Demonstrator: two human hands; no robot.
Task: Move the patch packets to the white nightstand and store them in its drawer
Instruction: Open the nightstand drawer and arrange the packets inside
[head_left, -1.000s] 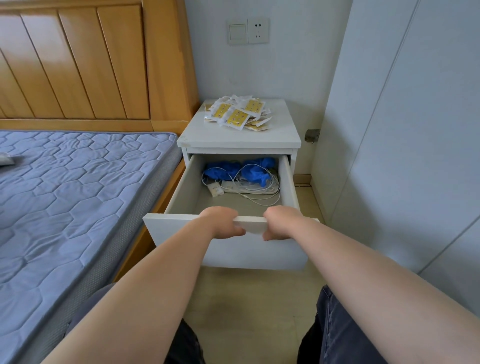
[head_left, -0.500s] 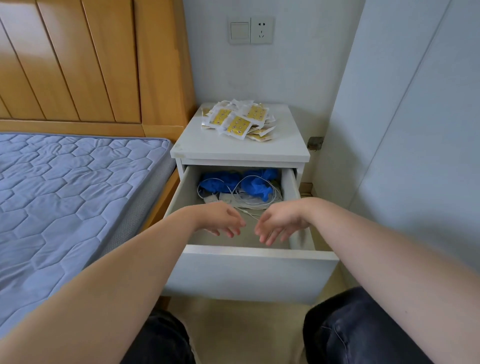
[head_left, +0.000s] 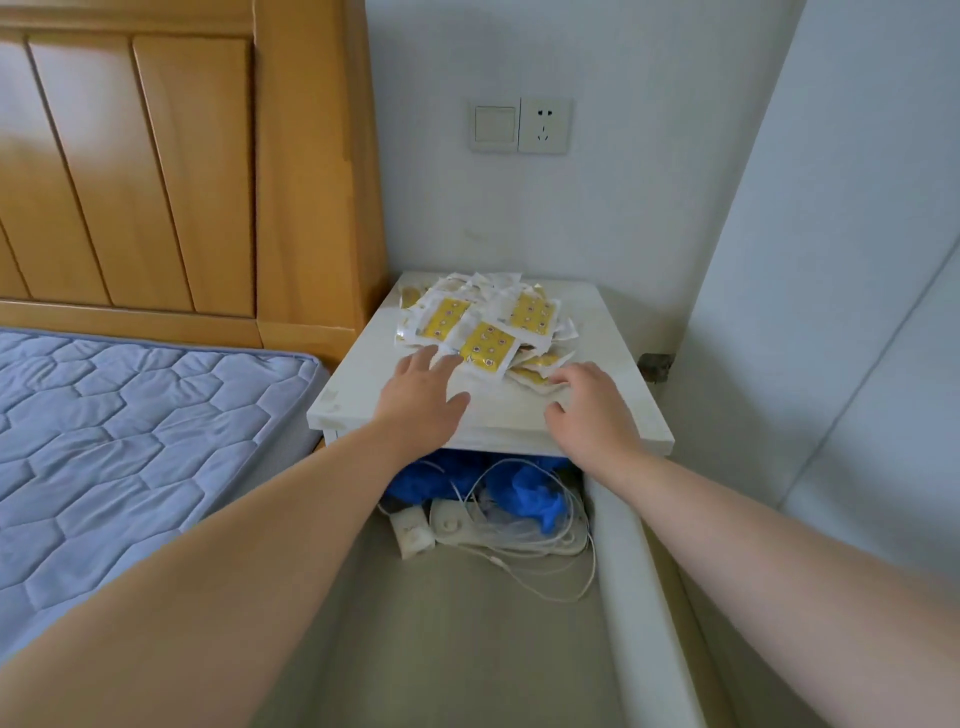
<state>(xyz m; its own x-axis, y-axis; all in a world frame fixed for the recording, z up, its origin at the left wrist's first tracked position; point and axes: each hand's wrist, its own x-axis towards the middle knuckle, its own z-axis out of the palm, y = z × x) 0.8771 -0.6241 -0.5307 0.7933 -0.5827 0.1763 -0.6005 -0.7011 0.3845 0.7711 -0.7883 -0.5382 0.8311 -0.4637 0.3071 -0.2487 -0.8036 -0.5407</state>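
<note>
A heap of several white-and-yellow patch packets (head_left: 483, 327) lies at the back of the white nightstand's top (head_left: 353, 400). My left hand (head_left: 423, 395) is flat over the top, its fingertips at the heap's near left edge. My right hand (head_left: 589, 408) reaches in from the right, fingers spread, fingertips touching the heap's near right edge. Neither hand holds a packet. Below them the drawer (head_left: 631, 566) stands pulled out, its bare floor towards me.
At the drawer's back lie blue gloves (head_left: 535, 499), a white power strip (head_left: 457, 525) and tangled white cables (head_left: 550, 566). The bed's blue mattress (head_left: 130, 441) and wooden headboard (head_left: 156, 171) are on the left. White wardrobe panels (head_left: 841, 312) stand on the right.
Both hands let go of the drawer front, rose over the open drawer and reached forward to the packet heap. The camera moved closer and higher over the nightstand.
</note>
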